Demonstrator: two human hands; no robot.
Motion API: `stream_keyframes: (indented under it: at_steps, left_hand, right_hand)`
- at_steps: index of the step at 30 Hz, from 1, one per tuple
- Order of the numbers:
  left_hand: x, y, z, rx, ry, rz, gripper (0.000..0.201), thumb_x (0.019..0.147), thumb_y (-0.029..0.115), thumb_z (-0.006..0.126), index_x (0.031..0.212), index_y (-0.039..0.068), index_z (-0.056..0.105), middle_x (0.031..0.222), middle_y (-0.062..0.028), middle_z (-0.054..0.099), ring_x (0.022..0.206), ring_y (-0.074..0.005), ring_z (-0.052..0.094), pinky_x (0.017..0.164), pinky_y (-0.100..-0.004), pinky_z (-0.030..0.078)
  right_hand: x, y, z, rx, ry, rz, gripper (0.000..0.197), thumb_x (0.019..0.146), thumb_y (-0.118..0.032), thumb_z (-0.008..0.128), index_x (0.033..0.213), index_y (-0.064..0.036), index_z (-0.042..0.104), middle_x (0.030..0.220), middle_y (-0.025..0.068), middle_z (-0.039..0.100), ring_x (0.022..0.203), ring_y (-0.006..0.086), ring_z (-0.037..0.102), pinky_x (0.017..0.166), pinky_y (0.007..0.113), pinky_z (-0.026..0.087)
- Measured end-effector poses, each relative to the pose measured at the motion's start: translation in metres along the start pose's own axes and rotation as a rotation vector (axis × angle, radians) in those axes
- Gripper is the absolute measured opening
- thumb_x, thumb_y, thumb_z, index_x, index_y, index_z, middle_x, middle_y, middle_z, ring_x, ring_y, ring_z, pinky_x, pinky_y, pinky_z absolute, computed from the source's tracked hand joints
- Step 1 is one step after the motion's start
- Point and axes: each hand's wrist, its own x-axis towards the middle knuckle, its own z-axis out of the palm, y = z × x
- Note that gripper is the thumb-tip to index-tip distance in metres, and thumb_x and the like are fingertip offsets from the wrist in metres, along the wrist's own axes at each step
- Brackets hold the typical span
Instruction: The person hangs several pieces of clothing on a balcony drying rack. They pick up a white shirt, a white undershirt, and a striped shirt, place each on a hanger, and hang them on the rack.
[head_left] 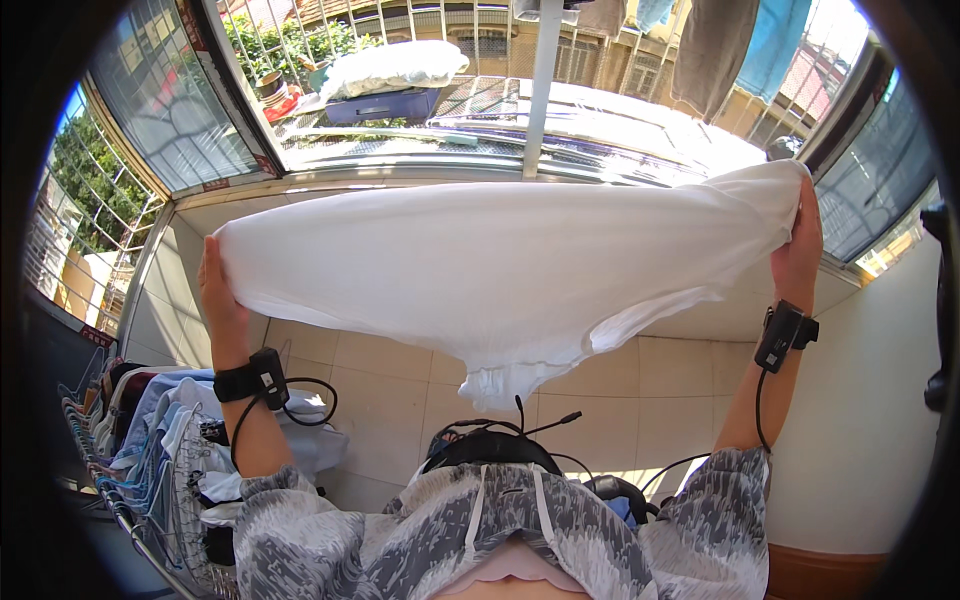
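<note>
Stretching a white garment [500, 265] out wide in front of the window, the person holds it up at chest height, one end in each fist. The left hand [218, 295] is closed on the left edge of the cloth, fingers wrapped over the fold, and the right hand [798, 250] is clamped on the right end, held a little higher, so the fabric runs slightly uphill from left to right. The two hands are well apart, with the whole width of the garment between them. The middle of the cloth sags, and a crumpled bit hangs down toward the tiled floor [400, 390].

Each wrist carries a black strap with a small device, the left wristband [252, 380] and the right wristband [785, 335], and thin black cables run from them down toward the body. The sleeves are grey with a pale pattern.

Low on the left stands a wire drying rack [150, 470] heaped with clothes in blue, white and dark red. Beyond the window frame [540, 90], more laundry hangs in bright sun.
</note>
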Motion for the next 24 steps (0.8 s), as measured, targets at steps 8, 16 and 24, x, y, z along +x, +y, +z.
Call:
stream_keyframes:
  at_steps: [8,16,24]
  left_hand:
    - [-0.066,-0.03,0.147,0.574,-0.644,0.275,0.106,0.067,0.044,0.078,0.143,0.003,0.017,0.141,-0.0185,0.034,0.13,-0.0275,0.033,0.102,-0.0403,0.03]
    - [-0.119,-0.005,0.266,0.384,-0.891,-0.037,0.029,0.074,0.013,0.068,0.1,0.001,0.063,0.083,-0.0072,0.066,0.075,-0.018,0.064,0.068,-0.0294,0.051]
    - [-0.116,0.025,0.256,0.244,-0.612,0.068,0.026,0.073,0.008,0.07,0.097,0.001,0.062,0.084,-0.0054,0.065,0.074,-0.0128,0.062,0.066,-0.0269,0.051]
  right_hand:
    - [-0.07,0.045,0.14,-0.254,-0.505,0.183,0.029,0.093,-0.028,0.051,0.106,-0.0028,0.056,0.076,0.0001,0.056,0.058,0.0065,0.053,0.046,0.02,0.042]
    - [-0.1,0.08,0.102,-0.14,-0.714,0.241,0.032,0.091,-0.025,0.054,0.113,-0.0016,0.054,0.095,0.0059,0.061,0.083,0.0117,0.06,0.069,0.024,0.051]
    - [-0.125,0.198,0.049,-0.528,-0.905,0.47,0.041,0.085,-0.025,0.064,0.116,-0.0005,0.055,0.103,0.0046,0.061,0.097,0.0124,0.055,0.089,0.027,0.041]
